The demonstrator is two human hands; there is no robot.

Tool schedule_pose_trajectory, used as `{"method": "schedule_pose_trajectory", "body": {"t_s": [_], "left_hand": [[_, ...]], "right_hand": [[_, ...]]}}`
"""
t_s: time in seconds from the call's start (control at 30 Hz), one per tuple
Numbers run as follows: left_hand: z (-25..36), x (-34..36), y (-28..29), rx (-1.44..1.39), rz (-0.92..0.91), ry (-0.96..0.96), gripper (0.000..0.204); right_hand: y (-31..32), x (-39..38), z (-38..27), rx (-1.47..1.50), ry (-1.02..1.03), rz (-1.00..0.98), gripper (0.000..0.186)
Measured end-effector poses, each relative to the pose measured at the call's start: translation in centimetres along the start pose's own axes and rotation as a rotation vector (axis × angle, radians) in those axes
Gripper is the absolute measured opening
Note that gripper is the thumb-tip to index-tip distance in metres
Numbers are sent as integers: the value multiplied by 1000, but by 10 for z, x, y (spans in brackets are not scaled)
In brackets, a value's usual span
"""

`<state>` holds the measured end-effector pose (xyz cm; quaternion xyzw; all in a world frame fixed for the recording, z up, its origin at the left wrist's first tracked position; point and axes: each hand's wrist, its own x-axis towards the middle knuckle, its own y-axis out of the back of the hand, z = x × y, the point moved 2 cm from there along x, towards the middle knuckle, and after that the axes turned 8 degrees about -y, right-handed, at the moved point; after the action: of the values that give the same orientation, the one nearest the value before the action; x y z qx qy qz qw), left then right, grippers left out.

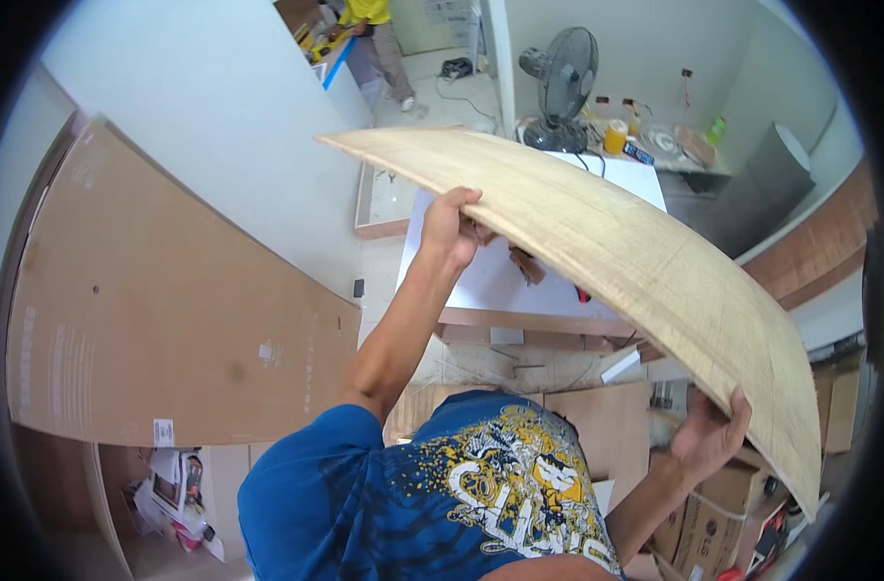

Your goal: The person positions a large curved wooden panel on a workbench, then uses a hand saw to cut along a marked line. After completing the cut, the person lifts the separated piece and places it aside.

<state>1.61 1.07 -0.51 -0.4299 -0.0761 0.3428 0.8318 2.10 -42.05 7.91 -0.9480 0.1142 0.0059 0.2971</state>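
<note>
The left hand (448, 229) reached up and forward on an extended arm, its fingers closed on the near edge of a thin, pale wooden panel (616, 228), thumb on the upper face. The right hand (705, 438), lower in view, gripped the same edge toward its other end. The panel stretched between and beyond both sets of fingers, slanting down from left to right. Below the left fingers lay a white tabletop (490, 289); farther beyond them stood a dark electric fan (570, 77).
</note>
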Motion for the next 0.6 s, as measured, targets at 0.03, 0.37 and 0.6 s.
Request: {"method": "schedule_pose_trajectory", "body": {"t_s": [0.03,0.37,0.6], "left_hand": [[5,-8,9,-25,13,-17,59],[36,-115,14,-116,85,-392,47],[-18,-211,35,-264,193,-530,53]], "right_hand": [[-3,-6,-3,-8,20,12,74],[1,13,-37,68,-102,-205,69],[11,47,-68,15,-137,-483,73]]}}
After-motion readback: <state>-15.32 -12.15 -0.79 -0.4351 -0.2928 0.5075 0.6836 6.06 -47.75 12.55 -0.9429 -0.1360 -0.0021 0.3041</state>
